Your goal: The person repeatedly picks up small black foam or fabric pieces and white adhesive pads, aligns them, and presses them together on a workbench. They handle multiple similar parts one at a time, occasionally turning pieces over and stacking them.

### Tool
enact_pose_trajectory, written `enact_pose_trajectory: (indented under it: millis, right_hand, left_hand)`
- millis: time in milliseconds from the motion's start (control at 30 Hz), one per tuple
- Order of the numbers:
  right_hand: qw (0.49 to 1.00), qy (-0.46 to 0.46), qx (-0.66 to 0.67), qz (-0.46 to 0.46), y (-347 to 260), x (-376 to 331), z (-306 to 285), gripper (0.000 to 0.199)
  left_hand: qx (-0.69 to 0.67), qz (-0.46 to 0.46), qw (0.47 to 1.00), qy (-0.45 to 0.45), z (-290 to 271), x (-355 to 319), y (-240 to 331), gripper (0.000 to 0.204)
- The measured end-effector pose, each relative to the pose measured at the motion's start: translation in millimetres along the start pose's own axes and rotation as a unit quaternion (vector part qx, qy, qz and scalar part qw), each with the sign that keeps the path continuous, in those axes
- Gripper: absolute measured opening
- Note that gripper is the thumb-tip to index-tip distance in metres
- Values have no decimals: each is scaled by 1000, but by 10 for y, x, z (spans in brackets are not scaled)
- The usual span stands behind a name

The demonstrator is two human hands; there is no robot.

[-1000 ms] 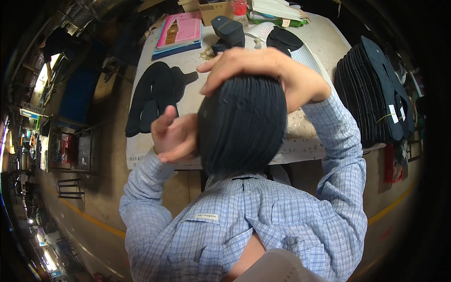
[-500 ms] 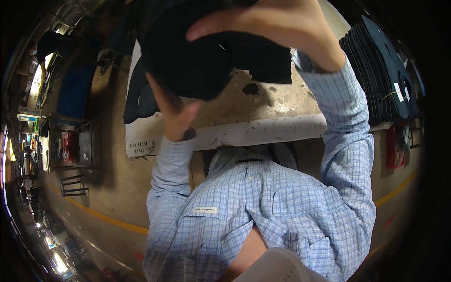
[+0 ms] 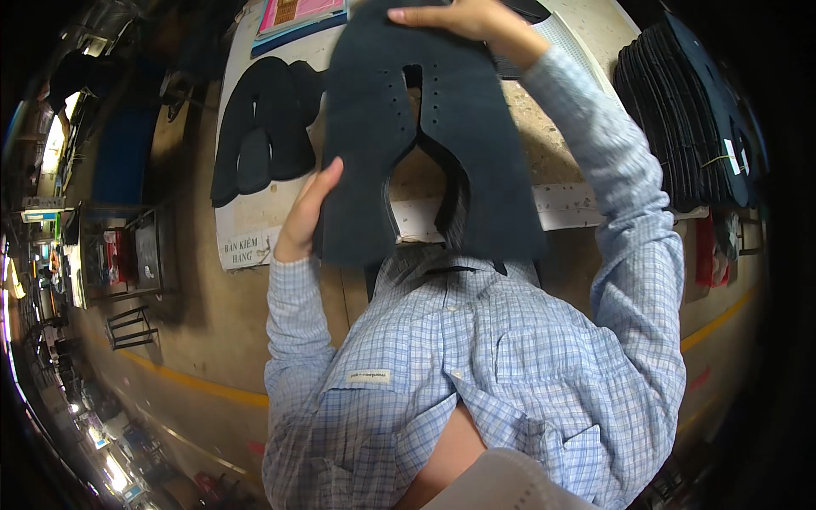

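Observation:
A dark navy shoe upper [image 3: 365, 127], flat and horseshoe-shaped with rows of lace holes beside a central slot, is held up in front of me. Its inner edge looks thick, like several layers together. My right hand [image 3: 476, 24] grips its rounded far end, thumb on top and fingers hidden beneath. My left hand [image 3: 311, 208] holds its left edge, thumb along the side and the other fingers out of sight behind it. More dark cut pieces [image 3: 265, 127] lie on the worktable's left part, close to my left hand.
The pale worktable [image 3: 578, 208] has a white front edge just before my body. A tall stack of dark uppers [image 3: 680, 119] with a white tag stands at right. Papers and a pink booklet [image 3: 297, 15] lie at the far left. A black stool [image 3: 132, 330] stands on the floor.
The dark piece has turned from a curled, tilted position to lying spread flat toward me, its lace holes now visible. My right hand moved farther away; my left hand shifted to its left edge.

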State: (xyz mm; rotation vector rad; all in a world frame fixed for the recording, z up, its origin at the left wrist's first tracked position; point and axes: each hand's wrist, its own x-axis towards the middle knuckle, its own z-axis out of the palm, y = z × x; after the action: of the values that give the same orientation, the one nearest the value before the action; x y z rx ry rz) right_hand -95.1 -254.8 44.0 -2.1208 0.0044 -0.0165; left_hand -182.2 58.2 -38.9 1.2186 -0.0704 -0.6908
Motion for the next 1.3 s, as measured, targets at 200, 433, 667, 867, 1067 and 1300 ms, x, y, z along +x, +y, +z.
enact_pose_trajectory:
  millis: [200, 433, 667, 867, 1067, 1300]
  right_hand:
    - [964, 19, -265, -28, 966, 536, 278, 83]
    - [990, -34, -25, -135, 1147, 501, 403, 53]
    - [951, 56, 302, 32, 1030, -902, 400, 83]
    - [901, 62, 429, 12, 978, -1531, 840, 81]
    - [853, 58, 516, 59, 849, -1671, 827, 83]
    - [942, 135, 306, 28, 491, -1854, 432, 74]
  left_hand:
    - [387, 330, 831, 225, 103, 24, 95, 31]
    - [80, 92, 987, -105, 981, -139, -346, 71]
    - [10, 69, 998, 9, 1099, 139, -764, 68]
    - [-37, 62, 997, 24, 1299, 180, -794, 71]
    - [-6, 26, 999, -35, 1501, 131, -617, 74]
    - [155, 227, 958, -77, 734, -128, 55, 59]
